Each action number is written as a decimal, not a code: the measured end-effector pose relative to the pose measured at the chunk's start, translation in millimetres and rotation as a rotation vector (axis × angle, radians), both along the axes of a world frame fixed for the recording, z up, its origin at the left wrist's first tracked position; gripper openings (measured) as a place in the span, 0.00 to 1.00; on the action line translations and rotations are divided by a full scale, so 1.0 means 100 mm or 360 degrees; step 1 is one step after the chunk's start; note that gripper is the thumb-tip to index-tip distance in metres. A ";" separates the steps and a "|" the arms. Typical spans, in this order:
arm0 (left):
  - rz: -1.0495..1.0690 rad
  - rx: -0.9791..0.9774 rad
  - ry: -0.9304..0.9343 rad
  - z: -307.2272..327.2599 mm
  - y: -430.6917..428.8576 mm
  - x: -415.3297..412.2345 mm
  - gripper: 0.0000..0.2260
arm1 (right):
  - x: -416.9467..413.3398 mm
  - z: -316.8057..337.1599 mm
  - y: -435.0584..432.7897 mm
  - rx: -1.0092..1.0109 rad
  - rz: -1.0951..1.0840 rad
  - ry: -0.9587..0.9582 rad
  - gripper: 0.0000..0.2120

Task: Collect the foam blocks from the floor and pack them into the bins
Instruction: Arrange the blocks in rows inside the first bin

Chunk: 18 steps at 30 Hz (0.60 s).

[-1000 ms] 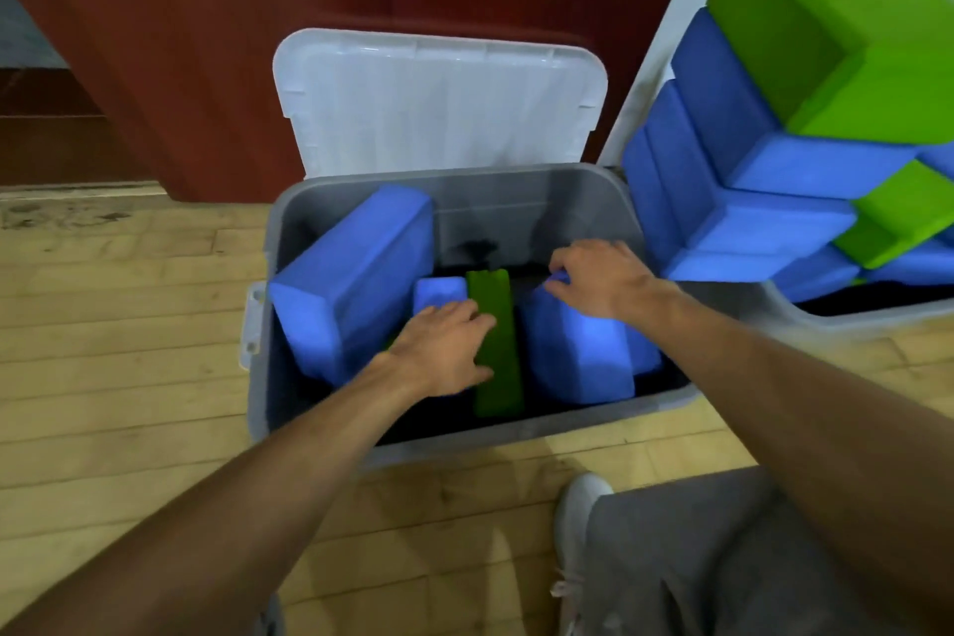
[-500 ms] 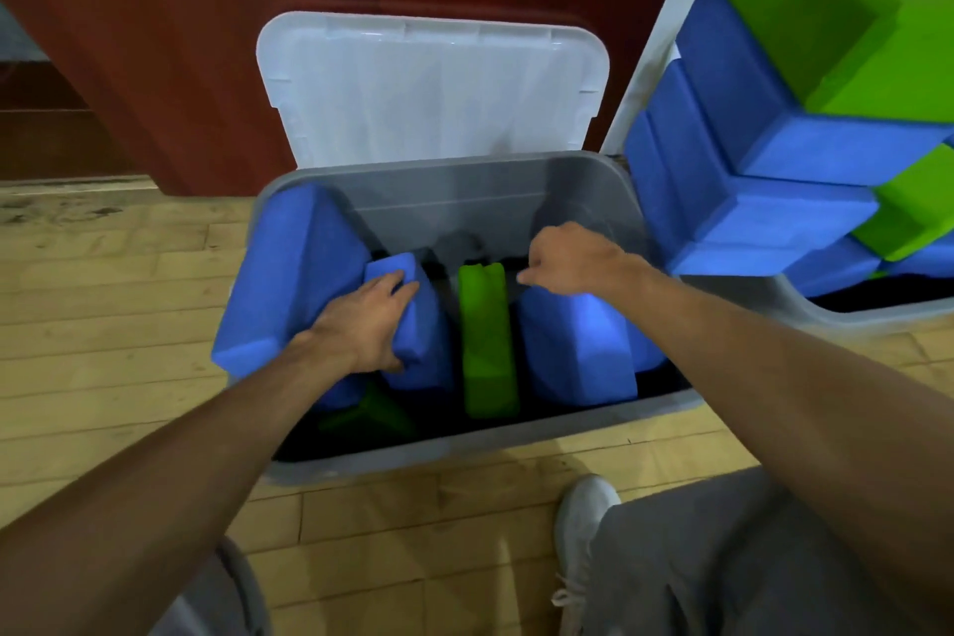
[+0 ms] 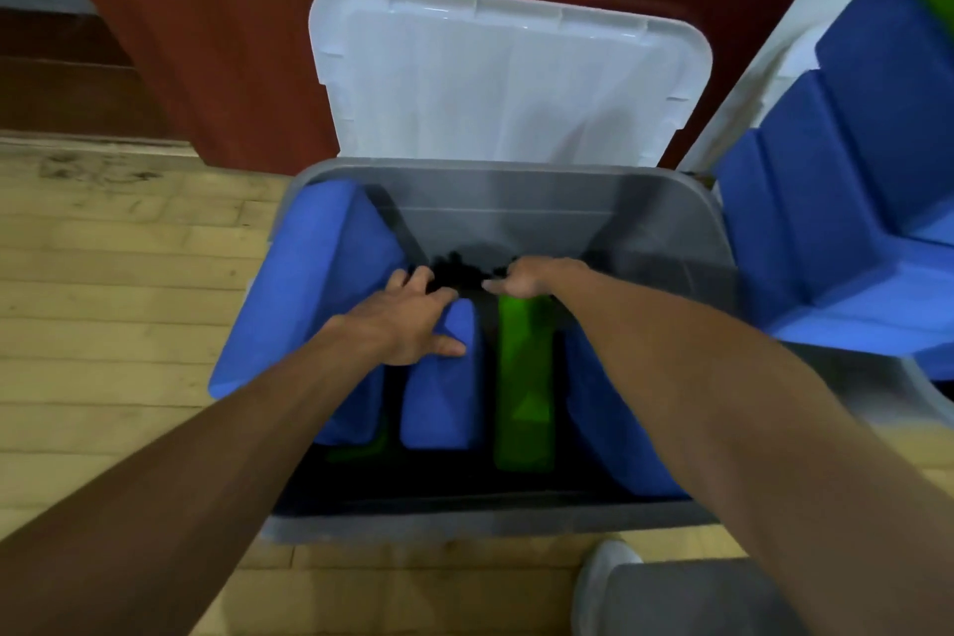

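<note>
Left hand (image 3: pixel 408 320) grips the top of the upright blue block (image 3: pixel 439 408) inside the grey bin (image 3: pixel 516 527). Right hand (image 3: pixel 526 279), just beside it, fingers curled over the green block (image 3: pixel 524 408) top.

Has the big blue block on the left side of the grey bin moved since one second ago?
Yes. The big blue block went left, and now leans against the left wall of the grey bin.
</note>
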<state>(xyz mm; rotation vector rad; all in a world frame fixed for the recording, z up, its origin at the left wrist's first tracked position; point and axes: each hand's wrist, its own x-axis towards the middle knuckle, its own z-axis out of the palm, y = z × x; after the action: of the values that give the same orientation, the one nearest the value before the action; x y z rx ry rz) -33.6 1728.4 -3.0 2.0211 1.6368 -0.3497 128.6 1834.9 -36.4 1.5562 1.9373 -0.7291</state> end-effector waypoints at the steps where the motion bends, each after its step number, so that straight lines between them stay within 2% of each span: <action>1: 0.0046 -0.0057 -0.0049 -0.01 0.00 0.02 0.31 | -0.02 -0.03 -0.01 0.0019 -0.0055 0.0016 0.36; 6: 0.0341 -0.0084 -0.0413 -0.15 -0.04 0.16 0.29 | -0.08 -0.12 -0.06 0.0145 -0.0212 -0.0035 0.30; 9: 0.0447 -0.0052 -0.0494 -0.15 -0.05 0.20 0.27 | -0.02 0.08 -0.13 0.0266 -0.0327 0.0122 0.22; 10: 0.0490 -0.0041 -0.0523 -0.15 -0.06 0.19 0.28 | 0.01 0.21 -0.17 0.0292 -0.0378 0.0170 0.23; 13: 0.0613 0.0018 -0.0550 -0.14 -0.09 0.14 0.29 | 0.15 0.55 -0.33 0.0344 -0.0435 0.0162 0.38; 18: 0.0781 0.0049 -0.0527 -0.11 -0.22 0.28 0.27 | 0.36 0.93 -0.98 0.0215 -0.0172 -0.0024 0.45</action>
<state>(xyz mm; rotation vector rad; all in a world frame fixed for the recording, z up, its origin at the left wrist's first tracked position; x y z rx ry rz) -6.0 1706.1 -13.9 1.5220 1.8457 0.1779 164.4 1736.9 56.7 1.7538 1.9383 -0.6399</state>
